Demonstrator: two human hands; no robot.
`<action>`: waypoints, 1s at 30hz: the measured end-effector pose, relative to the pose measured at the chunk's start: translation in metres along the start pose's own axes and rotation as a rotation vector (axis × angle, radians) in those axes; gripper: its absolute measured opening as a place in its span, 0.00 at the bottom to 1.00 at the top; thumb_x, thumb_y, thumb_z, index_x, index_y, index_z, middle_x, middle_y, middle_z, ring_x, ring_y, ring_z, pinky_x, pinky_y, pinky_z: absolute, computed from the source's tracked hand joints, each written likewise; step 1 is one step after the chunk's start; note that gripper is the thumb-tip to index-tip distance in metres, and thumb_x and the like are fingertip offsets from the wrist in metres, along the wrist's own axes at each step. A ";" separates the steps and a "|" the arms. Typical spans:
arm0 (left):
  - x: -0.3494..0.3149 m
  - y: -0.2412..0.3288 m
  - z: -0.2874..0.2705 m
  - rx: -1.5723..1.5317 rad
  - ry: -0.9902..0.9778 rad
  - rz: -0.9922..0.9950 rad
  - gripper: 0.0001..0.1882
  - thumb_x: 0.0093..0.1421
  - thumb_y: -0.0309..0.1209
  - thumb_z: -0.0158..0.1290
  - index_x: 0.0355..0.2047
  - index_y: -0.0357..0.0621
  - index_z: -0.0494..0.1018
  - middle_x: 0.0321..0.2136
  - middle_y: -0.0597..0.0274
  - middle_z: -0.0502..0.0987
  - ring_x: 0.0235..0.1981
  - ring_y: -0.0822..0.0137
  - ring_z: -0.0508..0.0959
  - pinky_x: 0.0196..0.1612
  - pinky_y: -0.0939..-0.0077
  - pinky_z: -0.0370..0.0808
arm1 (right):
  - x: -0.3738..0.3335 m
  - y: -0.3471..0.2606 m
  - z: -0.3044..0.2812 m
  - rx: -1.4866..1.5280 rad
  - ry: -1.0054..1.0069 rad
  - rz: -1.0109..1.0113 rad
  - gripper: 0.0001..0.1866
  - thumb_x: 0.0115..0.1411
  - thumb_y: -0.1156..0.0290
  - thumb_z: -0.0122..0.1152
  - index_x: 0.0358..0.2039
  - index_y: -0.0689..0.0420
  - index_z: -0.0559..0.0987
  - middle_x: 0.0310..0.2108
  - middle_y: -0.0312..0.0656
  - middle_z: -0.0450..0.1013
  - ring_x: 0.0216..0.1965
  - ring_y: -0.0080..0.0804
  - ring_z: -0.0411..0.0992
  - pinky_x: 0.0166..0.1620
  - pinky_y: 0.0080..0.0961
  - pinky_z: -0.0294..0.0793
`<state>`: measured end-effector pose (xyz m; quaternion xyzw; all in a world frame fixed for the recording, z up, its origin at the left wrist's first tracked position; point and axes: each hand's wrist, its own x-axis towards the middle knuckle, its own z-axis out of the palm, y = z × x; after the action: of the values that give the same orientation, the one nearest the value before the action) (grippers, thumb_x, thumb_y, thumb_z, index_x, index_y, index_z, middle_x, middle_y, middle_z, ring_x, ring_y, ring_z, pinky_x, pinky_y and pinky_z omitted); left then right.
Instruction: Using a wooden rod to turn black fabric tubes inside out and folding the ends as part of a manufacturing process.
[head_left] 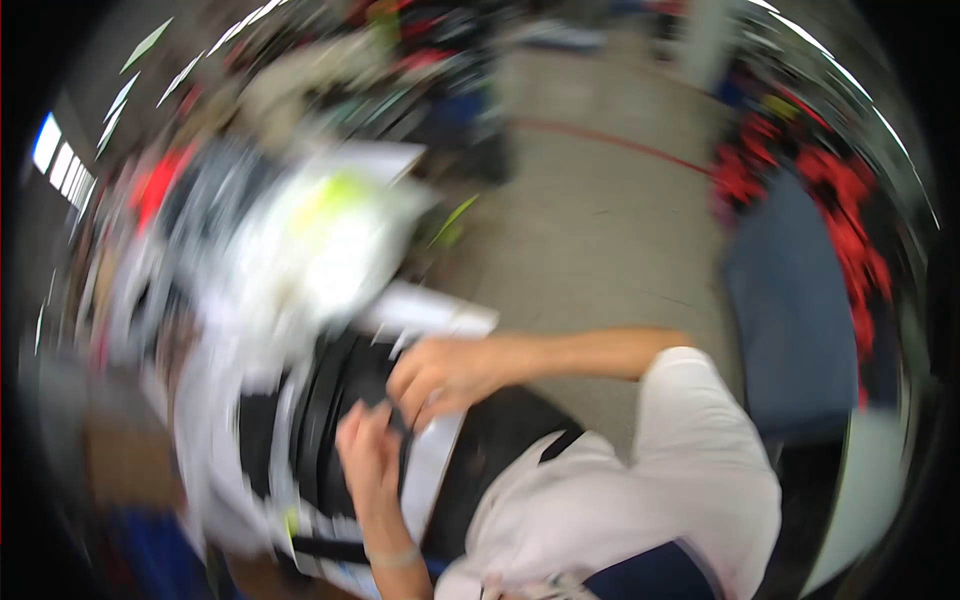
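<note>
My left hand [368, 450] and my right hand [440, 378] are close together over the table's near edge. The fingers of both are curled inward, the fingertips almost meeting. Between them is a small dark piece, too blurred to name. Just beside and under the hands lies a black item [325, 430], apparently folded fabric or a bag, on a white surface [432, 465]. Motion blur hides its details.
A white plastic bag [330, 250] with a yellow-green patch is heaped beyond the hands. A brown box [130, 465] stands at the left. On the right, a grey padded object [790, 300] stands beside a red and black pile [840, 190]. A red line [610, 140] crosses the floor.
</note>
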<state>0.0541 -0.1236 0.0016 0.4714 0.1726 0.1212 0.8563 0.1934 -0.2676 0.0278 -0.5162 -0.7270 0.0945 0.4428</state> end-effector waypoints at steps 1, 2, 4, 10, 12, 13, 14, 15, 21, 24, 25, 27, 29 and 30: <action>0.003 -0.005 -0.007 -0.014 -0.051 -0.010 0.04 0.56 0.20 0.49 0.27 0.44 0.69 0.21 0.71 0.70 0.19 0.80 0.71 0.19 0.85 0.69 | -0.002 0.003 0.003 0.029 -0.056 0.009 0.06 0.44 0.70 0.67 0.23 0.58 0.80 0.23 0.41 0.72 0.25 0.37 0.71 0.29 0.31 0.69; 0.009 -0.017 -0.011 -0.016 -0.086 -0.017 0.02 0.57 0.21 0.48 0.30 0.38 0.70 0.25 0.62 0.74 0.22 0.71 0.76 0.23 0.79 0.75 | -0.009 0.005 0.008 0.085 -0.064 0.065 0.06 0.43 0.71 0.66 0.23 0.58 0.81 0.20 0.41 0.71 0.23 0.38 0.71 0.27 0.32 0.68; 0.021 -0.032 0.010 -0.099 -0.191 -0.174 0.11 0.57 0.26 0.46 0.35 0.28 0.68 0.33 0.45 0.76 0.30 0.55 0.80 0.30 0.62 0.83 | -0.032 -0.008 0.003 -0.024 0.078 0.110 0.05 0.44 0.76 0.59 0.23 0.59 0.80 0.22 0.44 0.74 0.27 0.41 0.73 0.29 0.34 0.70; 0.020 -0.078 0.077 0.071 -0.466 -0.162 0.13 0.60 0.29 0.49 0.43 0.35 0.67 0.40 0.56 0.73 0.40 0.64 0.76 0.43 0.67 0.77 | -0.120 -0.085 -0.004 -0.316 0.450 0.398 0.20 0.47 0.80 0.52 0.43 0.60 0.74 0.25 0.45 0.74 0.25 0.36 0.73 0.27 0.31 0.71; 0.017 -0.079 0.082 0.398 -0.625 0.152 0.08 0.60 0.26 0.49 0.37 0.34 0.70 0.40 0.59 0.73 0.40 0.71 0.72 0.49 0.77 0.64 | -0.128 -0.108 -0.004 -0.040 0.591 0.542 0.19 0.49 0.82 0.48 0.44 0.61 0.73 0.20 0.41 0.71 0.18 0.24 0.70 0.22 0.23 0.68; 0.015 -0.080 0.082 0.402 -0.633 0.142 0.08 0.60 0.26 0.49 0.37 0.34 0.70 0.40 0.59 0.73 0.40 0.71 0.72 0.49 0.77 0.64 | -0.132 -0.107 -0.001 -0.038 0.603 0.548 0.19 0.49 0.82 0.48 0.44 0.61 0.73 0.20 0.41 0.71 0.18 0.24 0.70 0.22 0.23 0.68; 0.015 -0.079 0.083 0.399 -0.692 0.129 0.07 0.59 0.26 0.50 0.35 0.34 0.71 0.39 0.59 0.74 0.39 0.72 0.71 0.47 0.78 0.64 | -0.133 -0.106 -0.002 -0.053 0.609 0.558 0.18 0.49 0.81 0.48 0.42 0.62 0.74 0.20 0.41 0.71 0.17 0.24 0.70 0.21 0.23 0.68; 0.015 -0.079 0.084 0.396 -0.747 0.117 0.06 0.59 0.26 0.51 0.32 0.34 0.72 0.38 0.59 0.74 0.38 0.73 0.71 0.45 0.79 0.65 | -0.135 -0.107 -0.001 -0.066 0.613 0.568 0.17 0.49 0.81 0.49 0.41 0.63 0.75 0.19 0.40 0.71 0.16 0.25 0.69 0.21 0.23 0.68; 0.014 -0.081 0.082 0.325 -0.713 -0.006 0.03 0.53 0.23 0.52 0.26 0.33 0.71 0.33 0.62 0.75 0.35 0.73 0.70 0.46 0.79 0.64 | -0.130 -0.109 0.015 -0.066 0.703 0.596 0.10 0.45 0.81 0.51 0.29 0.66 0.77 0.18 0.43 0.73 0.18 0.27 0.72 0.23 0.23 0.71; 0.004 -0.071 0.083 0.144 -0.740 -0.156 0.03 0.51 0.22 0.52 0.25 0.35 0.71 0.29 0.64 0.74 0.35 0.72 0.72 0.47 0.78 0.66 | -0.128 -0.112 0.021 -0.027 0.703 0.607 0.09 0.44 0.82 0.51 0.27 0.66 0.77 0.17 0.43 0.72 0.18 0.30 0.72 0.23 0.25 0.70; 0.002 -0.068 0.083 0.038 -0.743 -0.277 0.03 0.51 0.23 0.52 0.24 0.35 0.71 0.29 0.65 0.73 0.36 0.71 0.72 0.48 0.77 0.66 | -0.127 -0.113 0.024 -0.031 0.734 0.592 0.08 0.44 0.82 0.51 0.26 0.65 0.76 0.17 0.43 0.72 0.19 0.32 0.71 0.22 0.26 0.68; 0.001 -0.072 0.080 -0.023 -0.770 -0.315 0.04 0.51 0.22 0.52 0.29 0.34 0.71 0.32 0.63 0.73 0.40 0.69 0.72 0.50 0.74 0.66 | -0.123 -0.104 0.030 -0.243 0.760 0.544 0.06 0.43 0.81 0.52 0.25 0.64 0.75 0.17 0.43 0.72 0.19 0.35 0.71 0.23 0.28 0.67; -0.008 -0.079 0.080 0.339 -0.497 0.199 0.10 0.52 0.21 0.51 0.36 0.31 0.71 0.37 0.60 0.72 0.45 0.68 0.70 0.49 0.74 0.67 | -0.120 -0.101 0.034 -0.454 0.773 0.489 0.05 0.42 0.81 0.52 0.24 0.63 0.73 0.17 0.44 0.71 0.19 0.39 0.71 0.23 0.30 0.67; -0.017 -0.070 0.084 0.473 -0.484 0.364 0.17 0.51 0.21 0.53 0.42 0.31 0.69 0.43 0.60 0.68 0.46 0.68 0.69 0.46 0.76 0.68 | -0.119 -0.102 0.035 -0.572 0.820 0.532 0.05 0.42 0.80 0.54 0.23 0.62 0.72 0.18 0.44 0.71 0.20 0.41 0.71 0.23 0.32 0.68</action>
<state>0.0764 -0.2310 -0.0133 0.6939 -0.0977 0.1132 0.7043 0.1079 -0.4013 0.0031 -0.7756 -0.3369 -0.2063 0.4924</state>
